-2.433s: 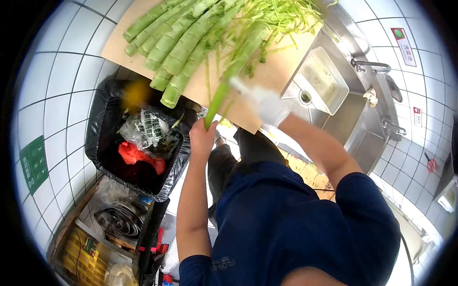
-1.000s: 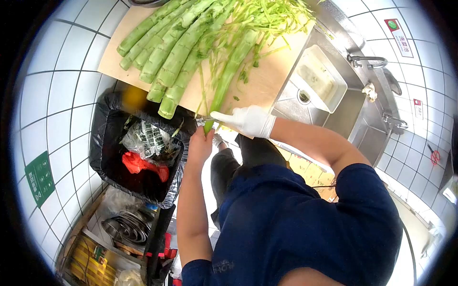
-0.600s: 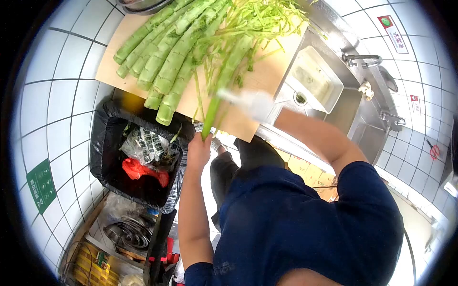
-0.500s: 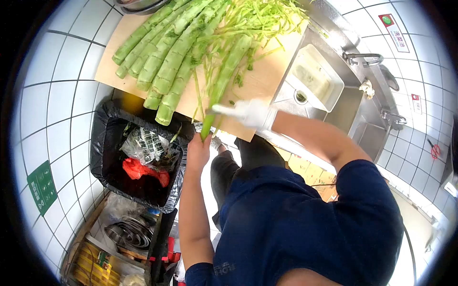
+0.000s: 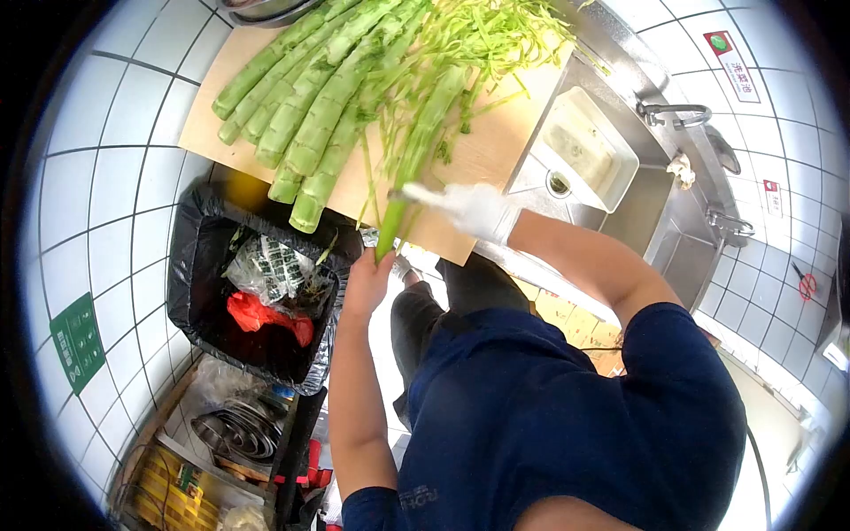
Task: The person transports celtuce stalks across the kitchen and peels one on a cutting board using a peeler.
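Observation:
My left hand (image 5: 368,276), bare, is closed around the near end of a celtuce stem (image 5: 431,111), which lies tilted across the board's front edge. In a white glove, my right hand (image 5: 474,211) grips a peeler (image 5: 404,194); its head meets the stem a short way above my left hand, and its handle is mostly hidden by the fingers. Several thick green celtuce stems (image 5: 305,146) lie side by side to the left. Thin pale green peelings (image 5: 491,35) are heaped at the far side, with more strips beside the held stem.
Below the wooden board (image 5: 212,133), at left, stands a bin (image 5: 190,292) lined with black plastic, holding bags and scraps. To the right is a steel sink (image 5: 655,199) with a white basin (image 5: 627,164) and taps (image 5: 677,113). Metal bowls (image 5: 235,429) sit on a low shelf.
My right hand and the peeler have shifted slightly up the stem, away from my left hand. My left hand keeps its hold, and the stem's near end has moved a little right.

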Tool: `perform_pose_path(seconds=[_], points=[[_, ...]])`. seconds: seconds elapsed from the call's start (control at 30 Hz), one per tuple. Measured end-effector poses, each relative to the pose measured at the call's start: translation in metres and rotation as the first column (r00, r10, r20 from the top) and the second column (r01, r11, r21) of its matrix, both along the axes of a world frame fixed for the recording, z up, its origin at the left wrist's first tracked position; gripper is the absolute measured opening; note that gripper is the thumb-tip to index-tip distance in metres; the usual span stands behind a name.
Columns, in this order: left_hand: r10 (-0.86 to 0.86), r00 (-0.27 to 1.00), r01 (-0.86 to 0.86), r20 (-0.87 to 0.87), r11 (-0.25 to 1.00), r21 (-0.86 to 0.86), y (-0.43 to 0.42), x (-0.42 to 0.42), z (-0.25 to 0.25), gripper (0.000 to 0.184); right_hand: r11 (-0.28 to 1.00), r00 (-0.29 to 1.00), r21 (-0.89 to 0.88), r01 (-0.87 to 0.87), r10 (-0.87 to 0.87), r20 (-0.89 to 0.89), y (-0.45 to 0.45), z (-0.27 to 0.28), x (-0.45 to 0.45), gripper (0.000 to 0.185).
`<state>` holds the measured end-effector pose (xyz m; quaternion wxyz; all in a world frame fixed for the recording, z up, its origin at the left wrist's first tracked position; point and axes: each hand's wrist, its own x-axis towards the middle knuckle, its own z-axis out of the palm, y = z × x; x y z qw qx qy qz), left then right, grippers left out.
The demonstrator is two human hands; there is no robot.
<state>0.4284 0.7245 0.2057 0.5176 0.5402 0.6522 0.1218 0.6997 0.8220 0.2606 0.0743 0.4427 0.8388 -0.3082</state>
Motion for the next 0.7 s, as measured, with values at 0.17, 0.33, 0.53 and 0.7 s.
perform_pose_path(seconds=[0.17,0.33,0.53,0.7], points=[[0.06,0.997,-0.053,0.053,0.99,-0.129,-0.007,-0.001,0.002,0.037,0.832,0.873,0.303,0.465,-0.488,-0.001,0.118,-0.039,0.101,0.044],[0.019,0.999,-0.018,0.03,0.999,-0.039,-0.016,-0.006,-0.019,0.032,0.779,0.936,0.527,0.339,-0.338,-0.101,0.131,-0.001,0.118,0.064],[-0.044,0.999,0.044,-0.032,0.999,-0.01,-0.003,-0.001,-0.008,0.035,0.92,0.972,0.315,0.233,-0.231,-0.044,0.049,-0.039,0.047,0.073],[-0.035,0.989,0.046,-0.146,0.996,0.071,0.018,0.024,0.01,0.038,0.987,0.998,0.146,0.061,-0.06,-0.009,0.023,-0.012,0.017,0.075]])
